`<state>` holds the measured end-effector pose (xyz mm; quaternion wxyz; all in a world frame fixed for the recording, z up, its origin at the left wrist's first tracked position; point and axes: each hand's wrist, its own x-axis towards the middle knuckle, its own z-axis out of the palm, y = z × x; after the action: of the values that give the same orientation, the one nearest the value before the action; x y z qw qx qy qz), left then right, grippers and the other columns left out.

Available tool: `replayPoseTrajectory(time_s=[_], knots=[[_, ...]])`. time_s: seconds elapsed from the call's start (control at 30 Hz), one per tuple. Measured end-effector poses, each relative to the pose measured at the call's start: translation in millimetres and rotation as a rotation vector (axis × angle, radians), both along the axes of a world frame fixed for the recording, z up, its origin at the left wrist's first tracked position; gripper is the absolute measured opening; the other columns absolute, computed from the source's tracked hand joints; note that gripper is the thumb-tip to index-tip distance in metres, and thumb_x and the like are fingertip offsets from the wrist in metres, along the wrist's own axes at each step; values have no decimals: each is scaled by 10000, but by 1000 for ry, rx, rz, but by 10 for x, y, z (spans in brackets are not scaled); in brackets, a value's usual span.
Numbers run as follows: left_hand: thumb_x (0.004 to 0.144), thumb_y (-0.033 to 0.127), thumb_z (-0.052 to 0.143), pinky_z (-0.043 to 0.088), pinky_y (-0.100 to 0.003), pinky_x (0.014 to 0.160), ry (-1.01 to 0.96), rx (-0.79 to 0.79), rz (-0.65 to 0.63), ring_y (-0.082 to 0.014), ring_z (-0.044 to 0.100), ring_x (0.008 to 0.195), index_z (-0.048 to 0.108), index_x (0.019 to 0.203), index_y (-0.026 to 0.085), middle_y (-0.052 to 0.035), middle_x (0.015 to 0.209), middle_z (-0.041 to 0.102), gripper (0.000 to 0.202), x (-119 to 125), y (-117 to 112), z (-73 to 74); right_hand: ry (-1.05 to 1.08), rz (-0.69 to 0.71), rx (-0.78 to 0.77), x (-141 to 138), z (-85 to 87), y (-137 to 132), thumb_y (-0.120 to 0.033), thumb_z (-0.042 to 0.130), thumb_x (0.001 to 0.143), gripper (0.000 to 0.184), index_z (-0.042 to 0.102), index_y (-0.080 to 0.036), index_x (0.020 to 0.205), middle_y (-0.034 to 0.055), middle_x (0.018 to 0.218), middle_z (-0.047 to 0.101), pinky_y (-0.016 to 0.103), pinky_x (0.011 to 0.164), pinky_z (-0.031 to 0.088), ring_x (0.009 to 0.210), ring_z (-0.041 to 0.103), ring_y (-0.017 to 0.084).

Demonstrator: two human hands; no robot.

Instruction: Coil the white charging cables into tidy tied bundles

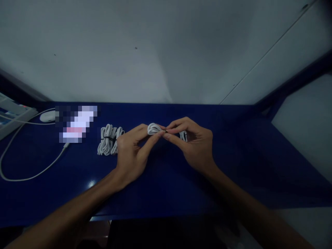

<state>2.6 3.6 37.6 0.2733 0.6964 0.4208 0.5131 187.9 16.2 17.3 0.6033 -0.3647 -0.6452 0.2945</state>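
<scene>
Centre of frame: thumb and forefinger of the left hand (132, 152) drawn together in a pinch, gripping a coiled white cable (155, 129) near its bound end, loops poking out above the thumb. Just right of that, thumb and forefinger of the right hand (198, 145) brought nearly tip to tip, closed on a dark tie (166, 131) at the coil's narrow end. Fingertips of both hands almost meeting there. Remaining fingers of both hands partly hidden; cannot tell how far curled.

Left of centre, beside the left wrist: bundled white cables (107, 140), cinched with a black band, lying on the blue table (160, 197), partly covered by the left hand. Behind the right hand, glimpsed between thumb and forefinger: another white bundle (183, 135), also with a dark band.

Writing: at left of frame, a bright screen (81, 121) pixelated, pinkish strip low down, unreadable. Joined to its lower edge, a white cord (49, 169) looping across lower left. Just left of the screen, a rounded white object (47, 116). Across the top of frame, a pale grey wall (145, 62), marked with small dark spots.
</scene>
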Motion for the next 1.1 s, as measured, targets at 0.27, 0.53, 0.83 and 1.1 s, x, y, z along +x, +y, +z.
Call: replayPoseTrajectory(time_s=[0.27,0.53,0.83,1.1], knots=[[1031,283,720,607,-357,830,66,57,55,-196,763,885,840,1048,264,-22,1033,836,123,1,-6,-28,-91,-24,35,5,46,-8,-126,841,907,171,799,-291,919,-1,983,800,451,900,610,937,749,220],[1020,255,739,606,-346,832,102,126,90,-184,768,903,834,1057,259,-12,1027,835,102,14,-18,-68,-209,-90,68,-7,89,-42,-137,758,988,150,770,-284,957,-10,952,796,458,921,546,911,725,212],[988,278,779,621,-365,853,36,13,15,-204,785,941,837,1107,292,-12,1070,837,133,1,14,-82,-420,-208,278,16,3,-14,-157,668,1046,130,707,-281,1036,34,988,751,455,849,500,930,671,242],[1010,206,740,598,-345,828,149,150,4,-190,765,932,837,1099,284,-26,1044,823,153,3,15,-73,-640,-184,474,133,-7,66,-137,622,1062,132,647,-262,1096,63,1033,736,436,837,499,942,652,253]])
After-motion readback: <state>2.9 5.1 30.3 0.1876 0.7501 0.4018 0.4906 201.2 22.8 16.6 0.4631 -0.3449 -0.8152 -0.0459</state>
